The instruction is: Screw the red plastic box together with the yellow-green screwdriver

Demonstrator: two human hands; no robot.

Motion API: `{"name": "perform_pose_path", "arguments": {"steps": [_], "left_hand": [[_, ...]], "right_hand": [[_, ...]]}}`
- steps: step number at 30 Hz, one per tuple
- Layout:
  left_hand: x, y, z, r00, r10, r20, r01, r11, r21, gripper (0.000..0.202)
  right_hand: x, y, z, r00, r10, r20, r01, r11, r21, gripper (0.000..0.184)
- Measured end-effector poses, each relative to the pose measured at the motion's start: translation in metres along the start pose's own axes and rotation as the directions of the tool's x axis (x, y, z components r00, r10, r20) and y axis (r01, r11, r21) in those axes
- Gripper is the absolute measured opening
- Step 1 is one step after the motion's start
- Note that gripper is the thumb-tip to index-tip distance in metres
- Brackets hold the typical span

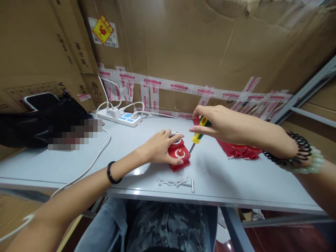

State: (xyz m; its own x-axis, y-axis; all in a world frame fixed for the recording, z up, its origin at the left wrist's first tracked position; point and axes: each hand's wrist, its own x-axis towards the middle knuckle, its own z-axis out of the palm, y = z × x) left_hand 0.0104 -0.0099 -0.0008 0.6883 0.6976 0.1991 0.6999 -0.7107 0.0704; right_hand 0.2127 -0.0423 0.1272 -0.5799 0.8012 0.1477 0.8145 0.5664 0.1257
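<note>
A red box-like device (180,153) with a white ring and a round knob lies on the white table. My left hand (162,147) is closed around its left side, thumb along the front edge and fingers over the top by the ring. In my right hand (210,120) is a screwdriver (198,134) with a yellow and green handle. Its shaft slants down, and the tip meets the right corner of the red device. Just in front lie a metal T-shaped rod (183,183) and a small screw-like piece (182,177), with white shreds around them.
More red devices (240,149) sit behind and beneath my right forearm. A white power strip (120,117) with plugged cables stands at the back left. A black bag (44,120) with a phone on top is at the left. Large taped cartons (170,45) wall off the back.
</note>
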Motion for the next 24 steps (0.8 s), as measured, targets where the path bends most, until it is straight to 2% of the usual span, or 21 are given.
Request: {"name": "perform_pose_path", "arguments": {"steps": [2,4,6,9,12,15,18,24], "left_hand": [[0.0,0.0,0.0,1.0,0.0,-0.001,0.0,1.0,-0.007,0.089],[0.0,0.0,0.0,1.0,-0.005,0.002,0.005,1.0,-0.015,0.089],[0.0,0.0,-0.001,1.0,-0.006,0.007,0.007,1.0,-0.022,0.09],[0.0,-0.001,-0.001,1.0,-0.004,0.009,0.004,1.0,-0.025,0.091],[0.0,-0.002,0.0,1.0,-0.003,0.006,0.004,1.0,-0.022,0.092],[0.0,-0.002,0.001,1.0,-0.001,0.005,0.001,1.0,-0.016,0.091],[0.0,-0.002,0.001,1.0,0.009,-0.001,-0.009,1.0,-0.021,0.09],[-0.001,0.0,-0.001,1.0,-0.002,0.008,0.002,1.0,-0.018,0.09]], "right_hand": [[0.004,-0.001,0.005,0.995,0.085,-0.049,-0.089,0.993,-0.072,0.032],[0.007,-0.003,0.005,0.99,0.114,-0.087,-0.119,0.991,-0.06,0.026],[0.008,-0.006,0.0,0.993,0.075,-0.087,-0.072,0.997,0.038,0.016],[0.006,-0.009,-0.009,0.995,-0.069,-0.067,0.081,0.98,0.183,0.009],[0.004,-0.01,-0.01,0.988,-0.147,-0.044,0.153,0.97,0.191,0.011],[0.004,-0.012,-0.003,0.997,-0.066,-0.046,0.072,0.989,0.131,0.021],[0.005,-0.012,0.002,0.996,0.027,-0.086,-0.019,0.996,0.085,0.019],[0.001,-0.012,-0.002,0.997,-0.013,-0.075,0.023,0.991,0.129,0.018]]}}
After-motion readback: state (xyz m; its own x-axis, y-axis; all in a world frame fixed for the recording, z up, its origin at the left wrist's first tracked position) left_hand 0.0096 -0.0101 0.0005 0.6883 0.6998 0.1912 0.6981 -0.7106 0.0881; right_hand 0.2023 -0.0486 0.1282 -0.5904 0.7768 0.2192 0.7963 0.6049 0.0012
